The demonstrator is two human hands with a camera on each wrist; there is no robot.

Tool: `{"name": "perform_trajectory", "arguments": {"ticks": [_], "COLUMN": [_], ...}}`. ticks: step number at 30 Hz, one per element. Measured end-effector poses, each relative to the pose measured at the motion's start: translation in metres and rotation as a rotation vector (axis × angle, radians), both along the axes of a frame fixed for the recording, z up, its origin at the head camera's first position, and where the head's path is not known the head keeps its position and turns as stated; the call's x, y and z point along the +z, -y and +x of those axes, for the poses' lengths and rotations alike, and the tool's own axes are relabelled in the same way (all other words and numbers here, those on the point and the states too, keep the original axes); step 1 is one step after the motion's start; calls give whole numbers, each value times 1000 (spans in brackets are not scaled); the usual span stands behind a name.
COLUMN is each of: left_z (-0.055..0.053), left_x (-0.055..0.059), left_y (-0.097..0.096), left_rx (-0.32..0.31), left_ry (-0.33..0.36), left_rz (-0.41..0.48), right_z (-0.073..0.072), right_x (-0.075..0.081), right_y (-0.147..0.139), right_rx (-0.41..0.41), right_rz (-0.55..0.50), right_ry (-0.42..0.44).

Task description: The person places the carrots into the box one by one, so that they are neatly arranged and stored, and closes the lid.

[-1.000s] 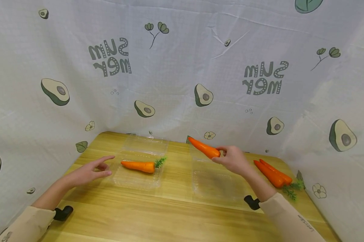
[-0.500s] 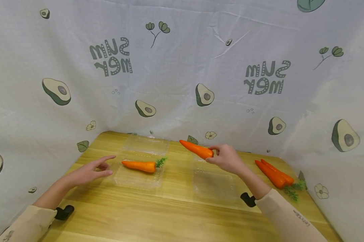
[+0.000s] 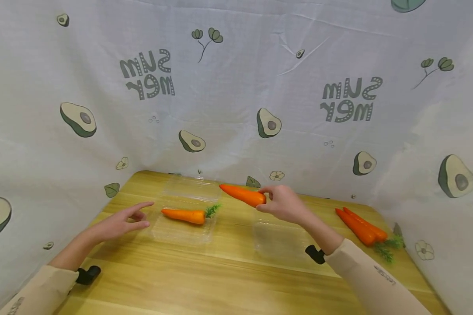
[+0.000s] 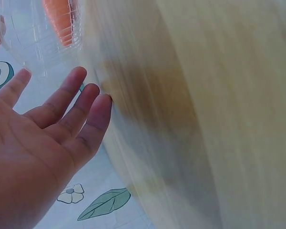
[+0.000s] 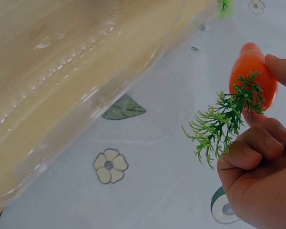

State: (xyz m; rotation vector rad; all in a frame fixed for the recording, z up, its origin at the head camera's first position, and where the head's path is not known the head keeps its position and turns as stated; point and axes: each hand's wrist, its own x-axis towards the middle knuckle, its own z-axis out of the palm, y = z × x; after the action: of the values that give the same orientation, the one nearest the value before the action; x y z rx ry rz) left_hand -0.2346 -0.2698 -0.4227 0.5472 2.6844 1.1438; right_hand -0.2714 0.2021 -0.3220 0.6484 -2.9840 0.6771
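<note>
My right hand point(image 3: 285, 204) pinches an orange carrot point(image 3: 242, 195) by its thick end, thumb on one side and fingers on the other. The carrot's tip points left, raised above the table. In the right wrist view its feathery green top point(image 5: 224, 126) hangs beside the curled fingers. A second carrot point(image 3: 185, 216) lies in the left clear plastic box point(image 3: 179, 239), whose lid is folded back. Beside that box, my left hand point(image 3: 120, 222) holds nothing; its fingers spread loosely in the left wrist view. The right clear box point(image 3: 279, 243) sits below my right hand.
Two more carrots point(image 3: 356, 226) with green tops lie side by side at the table's right. A white cloth point(image 3: 228, 87) printed with avocados stands behind and beside the wooden table point(image 3: 205, 280).
My right hand has carried the carrot leftward, from over the right box toward the left one, and its tip has dipped to lie flatter. The left hand keeps its place beside the left box.
</note>
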Motion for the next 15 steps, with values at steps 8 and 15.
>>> {"name": "perform_trajectory", "arguments": {"ticks": [8,15], "left_z": [0,1], "left_x": [0,3], "left_y": [-2,-3], "left_rx": [-2,3], "left_ry": [-6,-1], "left_rz": [-14,-21], "right_z": [-1,-5], "right_x": [1,1], "right_y": [22,39], "right_rx": [66,99], "right_rz": [34,50], "right_ry": [-27,-23]}}
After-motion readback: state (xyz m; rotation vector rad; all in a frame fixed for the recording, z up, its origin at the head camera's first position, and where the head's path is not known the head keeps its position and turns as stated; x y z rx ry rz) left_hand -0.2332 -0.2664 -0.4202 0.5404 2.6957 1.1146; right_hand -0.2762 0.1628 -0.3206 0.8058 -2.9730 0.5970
